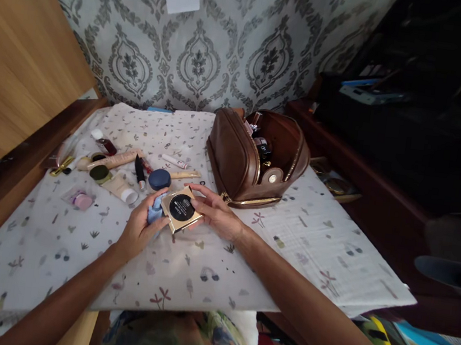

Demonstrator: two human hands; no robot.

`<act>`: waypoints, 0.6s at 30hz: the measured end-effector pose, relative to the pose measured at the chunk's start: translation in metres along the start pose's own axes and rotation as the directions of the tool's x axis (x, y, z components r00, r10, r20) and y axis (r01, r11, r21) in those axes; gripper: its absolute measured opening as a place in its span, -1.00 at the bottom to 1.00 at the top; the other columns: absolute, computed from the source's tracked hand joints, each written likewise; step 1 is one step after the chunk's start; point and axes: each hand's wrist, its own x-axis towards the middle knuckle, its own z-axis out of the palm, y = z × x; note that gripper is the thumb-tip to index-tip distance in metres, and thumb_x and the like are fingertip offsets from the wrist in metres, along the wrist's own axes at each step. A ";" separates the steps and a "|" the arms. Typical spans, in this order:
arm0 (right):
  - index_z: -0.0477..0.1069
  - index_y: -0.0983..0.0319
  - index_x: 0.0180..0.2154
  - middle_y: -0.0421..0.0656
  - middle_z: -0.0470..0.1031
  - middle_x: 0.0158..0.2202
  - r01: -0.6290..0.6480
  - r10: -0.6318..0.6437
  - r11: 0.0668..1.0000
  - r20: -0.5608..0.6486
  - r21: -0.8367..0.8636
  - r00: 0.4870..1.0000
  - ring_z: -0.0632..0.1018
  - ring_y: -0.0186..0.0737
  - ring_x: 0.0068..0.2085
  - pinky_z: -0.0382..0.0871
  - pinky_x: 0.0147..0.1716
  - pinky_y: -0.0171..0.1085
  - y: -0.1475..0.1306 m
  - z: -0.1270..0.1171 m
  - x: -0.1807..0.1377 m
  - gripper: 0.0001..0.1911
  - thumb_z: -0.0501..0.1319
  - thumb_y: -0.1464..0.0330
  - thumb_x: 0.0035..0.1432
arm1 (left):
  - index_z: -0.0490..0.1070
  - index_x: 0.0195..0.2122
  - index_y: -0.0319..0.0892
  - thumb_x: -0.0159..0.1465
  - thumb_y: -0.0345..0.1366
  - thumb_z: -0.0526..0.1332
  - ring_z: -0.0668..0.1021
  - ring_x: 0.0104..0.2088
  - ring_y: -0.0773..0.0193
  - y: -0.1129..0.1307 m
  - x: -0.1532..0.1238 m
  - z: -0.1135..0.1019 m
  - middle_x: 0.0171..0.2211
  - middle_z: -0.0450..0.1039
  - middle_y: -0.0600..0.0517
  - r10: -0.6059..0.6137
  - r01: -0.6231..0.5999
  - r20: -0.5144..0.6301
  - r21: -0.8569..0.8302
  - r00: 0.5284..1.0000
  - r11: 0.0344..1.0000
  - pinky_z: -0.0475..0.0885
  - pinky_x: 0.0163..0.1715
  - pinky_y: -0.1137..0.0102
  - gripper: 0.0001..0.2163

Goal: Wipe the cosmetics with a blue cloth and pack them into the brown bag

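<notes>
A square gold cosmetic compact (182, 209) with a round black centre and small pale print is held above the cloth, tilted toward me. My right hand (221, 216) grips its right side, fingers on its top and edge. From the left, my left hand (142, 220) is closed around a light blue, soft-looking cloth (156, 211), with its thumb by the compact's lower left edge. Just behind the hands lies a round dark blue jar (159, 179). A brown makeup bag (236, 156) stands unzipped at the right, with several cosmetics showing inside.
Several cosmetics lie at the left on the patterned white cloth (206, 294): a beige tube (120, 186), a black tube (139, 171), a white pen-like stick (175, 160) and a pink item (81, 199). A wooden panel (31, 39) borders the left; a patterned wall rises behind.
</notes>
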 end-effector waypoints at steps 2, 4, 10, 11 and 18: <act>0.31 0.11 0.14 -0.17 0.54 -0.16 0.003 -0.003 1.000 -0.003 0.011 1.000 0.58 -0.24 -0.25 0.60 -0.37 -0.26 0.000 0.000 0.000 -0.32 0.47 0.12 0.04 | 0.14 0.36 -0.16 0.21 0.03 0.35 0.38 0.29 -0.09 -0.003 0.000 0.001 0.31 0.29 -0.23 -0.013 0.013 0.023 -0.030 1.000 0.999 0.25 0.31 0.03 -0.23; 0.31 0.11 0.12 -0.19 0.54 -0.17 0.008 -0.008 1.000 -0.012 0.020 1.000 0.57 -0.26 -0.27 0.61 -0.36 -0.25 0.001 0.000 0.000 -0.34 0.47 0.14 0.04 | 0.04 0.41 -0.14 0.11 0.06 0.43 0.32 0.33 -0.15 -0.008 0.000 0.001 0.36 0.20 -0.25 -0.027 0.029 0.045 -0.043 0.999 0.999 0.17 0.35 -0.03 -0.07; 0.30 0.10 0.06 -0.23 0.51 -0.23 0.009 -0.008 0.999 -0.025 0.054 1.000 0.57 -0.24 -0.26 0.63 -0.35 -0.22 0.003 0.001 0.001 -0.36 0.49 0.15 0.00 | -0.08 0.46 -0.02 0.08 0.01 0.47 0.22 0.39 -0.13 -0.013 -0.001 0.001 0.42 0.10 -0.18 -0.018 0.017 0.068 0.015 0.998 1.000 0.13 0.37 -0.03 0.02; 0.29 0.09 0.04 -0.25 0.50 -0.25 0.012 -0.010 0.998 -0.027 0.066 1.000 0.57 -0.23 -0.26 0.63 -0.35 -0.21 0.002 0.001 0.001 -0.35 0.51 0.15 -0.03 | -0.10 0.46 -0.03 0.14 -0.01 0.43 0.27 0.37 -0.11 -0.011 -0.002 0.001 0.40 0.15 -0.19 -0.024 0.021 0.065 0.040 0.998 0.999 0.17 0.36 -0.01 -0.03; 0.25 0.12 -0.04 -0.28 0.52 -0.31 0.022 -0.020 0.999 -0.067 0.032 0.998 0.57 -0.31 -0.35 0.57 -0.35 -0.26 -0.002 0.002 0.000 -0.36 0.51 0.14 -0.05 | 0.18 0.38 -0.18 0.40 -0.13 0.15 0.46 0.25 0.04 -0.004 -0.004 0.002 0.26 0.39 -0.18 0.106 -0.093 -0.049 0.214 0.993 0.972 0.36 0.26 0.18 -0.45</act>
